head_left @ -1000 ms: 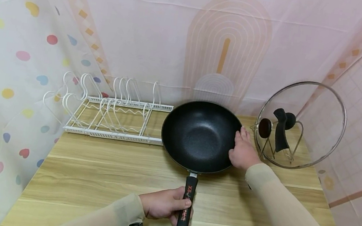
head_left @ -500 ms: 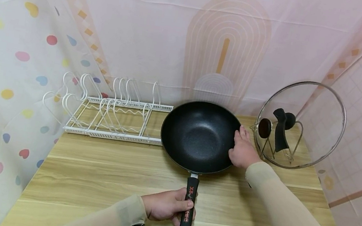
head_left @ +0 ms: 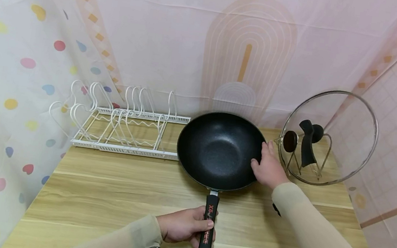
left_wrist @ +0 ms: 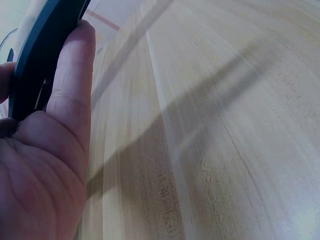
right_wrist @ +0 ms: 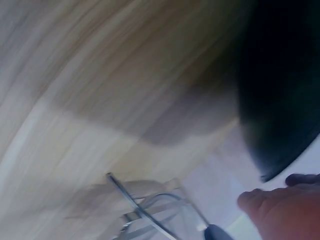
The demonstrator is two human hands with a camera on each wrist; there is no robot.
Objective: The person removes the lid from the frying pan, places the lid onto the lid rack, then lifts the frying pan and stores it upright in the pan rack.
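A black wok (head_left: 219,152) with a long black handle (head_left: 208,231) stands on the wooden table, handle pointing toward me. My left hand (head_left: 184,226) grips that handle, thumb across its top and fingers passing beneath; the left wrist view shows the thumb (left_wrist: 75,75) along the dark handle. At the wok's right rim is my right hand (head_left: 270,166), its fingers extended. In the right wrist view a small gap shows between the fingers (right_wrist: 280,205) and the wok's edge (right_wrist: 270,172). The wok's underside is hidden in the head view.
Left of the wok lies a white wire dish rack (head_left: 123,147) with upright loops. A glass lid (head_left: 343,178) with a black handle leans in a small wire stand (head_left: 325,154) at the right, close to my right hand. A patterned curtain (head_left: 156,42) hangs behind.
The wok's handle has swung slightly to the right along with my left hand. My right hand has shifted slightly at the rim, its thumb now spread wider from the fingers.
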